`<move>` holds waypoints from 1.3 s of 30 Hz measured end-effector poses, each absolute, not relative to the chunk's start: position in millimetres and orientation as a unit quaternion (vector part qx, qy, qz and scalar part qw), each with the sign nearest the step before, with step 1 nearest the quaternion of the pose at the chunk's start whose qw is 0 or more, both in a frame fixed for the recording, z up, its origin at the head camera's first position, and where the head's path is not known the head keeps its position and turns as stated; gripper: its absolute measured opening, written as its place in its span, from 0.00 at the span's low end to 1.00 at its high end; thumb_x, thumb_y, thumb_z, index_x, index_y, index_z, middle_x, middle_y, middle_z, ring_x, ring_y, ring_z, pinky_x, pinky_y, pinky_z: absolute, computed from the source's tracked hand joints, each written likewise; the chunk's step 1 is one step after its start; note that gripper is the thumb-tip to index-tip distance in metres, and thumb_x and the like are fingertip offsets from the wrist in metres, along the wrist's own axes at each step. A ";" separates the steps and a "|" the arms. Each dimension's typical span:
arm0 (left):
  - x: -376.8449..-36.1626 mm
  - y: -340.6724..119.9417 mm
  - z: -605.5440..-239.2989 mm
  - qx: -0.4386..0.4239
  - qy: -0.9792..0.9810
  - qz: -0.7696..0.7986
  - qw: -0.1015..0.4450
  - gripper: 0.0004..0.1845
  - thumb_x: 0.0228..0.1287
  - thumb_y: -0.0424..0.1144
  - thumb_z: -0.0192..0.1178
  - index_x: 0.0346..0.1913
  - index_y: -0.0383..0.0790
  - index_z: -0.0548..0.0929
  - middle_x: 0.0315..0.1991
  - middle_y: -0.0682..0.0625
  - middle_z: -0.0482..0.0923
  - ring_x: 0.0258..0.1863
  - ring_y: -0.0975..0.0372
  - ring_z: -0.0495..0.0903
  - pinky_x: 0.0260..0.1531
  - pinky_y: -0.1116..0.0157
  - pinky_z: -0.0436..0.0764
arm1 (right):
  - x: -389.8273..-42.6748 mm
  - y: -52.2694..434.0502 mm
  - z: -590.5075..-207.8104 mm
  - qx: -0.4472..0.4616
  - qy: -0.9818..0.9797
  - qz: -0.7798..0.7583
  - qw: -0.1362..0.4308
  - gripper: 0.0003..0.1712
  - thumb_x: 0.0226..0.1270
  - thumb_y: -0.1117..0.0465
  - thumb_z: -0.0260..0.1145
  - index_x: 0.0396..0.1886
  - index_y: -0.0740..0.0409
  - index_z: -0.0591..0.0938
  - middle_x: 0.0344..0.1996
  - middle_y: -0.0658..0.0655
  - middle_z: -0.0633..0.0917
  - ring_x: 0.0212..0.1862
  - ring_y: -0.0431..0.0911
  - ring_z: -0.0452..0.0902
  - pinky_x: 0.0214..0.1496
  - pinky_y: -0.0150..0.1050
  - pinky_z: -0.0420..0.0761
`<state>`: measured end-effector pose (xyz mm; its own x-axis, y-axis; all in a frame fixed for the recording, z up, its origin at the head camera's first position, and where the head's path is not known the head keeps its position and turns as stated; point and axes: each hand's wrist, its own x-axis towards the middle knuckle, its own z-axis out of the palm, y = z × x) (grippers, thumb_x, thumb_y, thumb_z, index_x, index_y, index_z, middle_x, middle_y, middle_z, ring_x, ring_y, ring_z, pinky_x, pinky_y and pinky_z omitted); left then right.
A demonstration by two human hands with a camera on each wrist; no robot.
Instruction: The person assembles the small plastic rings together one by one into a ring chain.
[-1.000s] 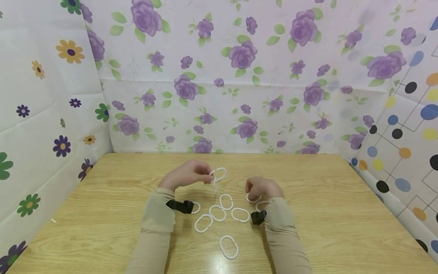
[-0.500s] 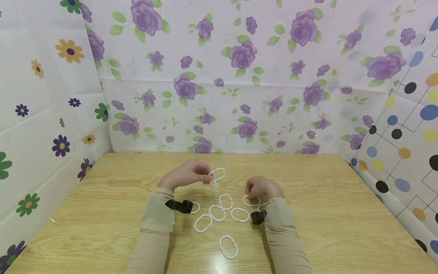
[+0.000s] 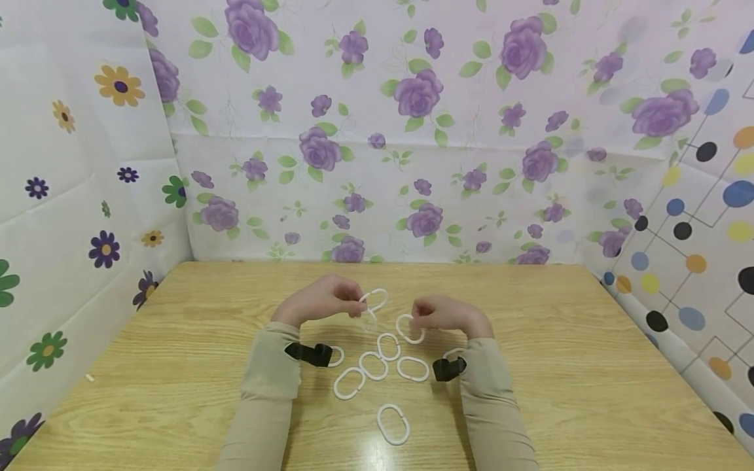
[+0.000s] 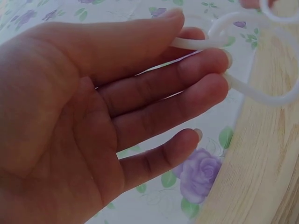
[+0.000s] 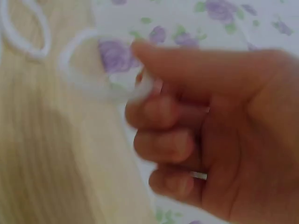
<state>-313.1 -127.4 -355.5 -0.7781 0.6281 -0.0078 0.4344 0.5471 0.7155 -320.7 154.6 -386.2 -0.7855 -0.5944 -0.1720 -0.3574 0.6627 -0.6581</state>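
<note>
My left hand (image 3: 324, 299) pinches a white oval plastic link (image 3: 386, 298) between thumb and index finger, above the table. A second white link (image 3: 374, 319) hangs from it, and the two look joined in the left wrist view. The other left fingers stay loosely extended. To the right, my right hand (image 3: 449, 314) pinches another white link (image 3: 399, 325) between thumb and fingertips. That link sticks out leftward, a short gap from the hanging link. In the right wrist view the pinched link (image 5: 65, 60) is blurred, and the remaining fingers curl in.
Several loose white links lie between my forearms, among them a link (image 3: 377, 348), a link (image 3: 413, 380) and a nearer link (image 3: 393, 444). Another link (image 3: 340, 356) shows beside the left wrist camera (image 3: 318, 355). Flowered cloth (image 3: 377, 196) stands behind the wooden table (image 3: 559, 366).
My right hand has lifted its link off the table and moved left and up, toward the left hand. The left hand stays nearly still, while its hanging link has swung slightly.
</note>
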 end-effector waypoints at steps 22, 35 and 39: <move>-316.9 -125.4 -360.4 0.312 0.874 0.340 0.151 0.11 0.68 0.42 0.59 0.36 0.37 0.85 0.28 0.50 0.84 0.31 0.60 0.81 0.40 0.64 0.76 | -313.9 137.2 -364.0 -0.326 0.833 -0.439 0.087 0.07 0.69 0.58 0.64 0.34 0.56 0.77 0.21 0.51 0.76 0.24 0.43 0.70 0.30 0.34 0.72; -316.7 -125.4 -361.0 0.318 0.875 0.329 0.156 0.09 0.68 0.41 0.59 0.36 0.40 0.85 0.28 0.52 0.83 0.34 0.51 0.82 0.38 0.65 0.76 | -315.3 128.6 -364.2 -0.359 0.818 -0.433 0.116 0.08 0.67 0.61 0.65 0.31 0.57 0.75 0.19 0.51 0.77 0.24 0.44 0.73 0.32 0.36 0.76; -317.5 -123.9 -362.3 0.327 0.873 0.326 0.156 0.10 0.68 0.41 0.59 0.35 0.39 0.85 0.28 0.51 0.83 0.35 0.48 0.82 0.37 0.65 0.76 | -315.6 129.5 -365.7 -0.360 0.819 -0.432 0.116 0.08 0.68 0.61 0.64 0.31 0.58 0.74 0.19 0.51 0.78 0.24 0.43 0.74 0.32 0.36 0.76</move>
<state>-317.5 -123.9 -362.3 -0.7371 0.6731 -0.0595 0.4690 0.5731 0.6720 -315.6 129.5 -365.7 -0.7144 -0.6891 0.1212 -0.4889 0.3677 -0.7910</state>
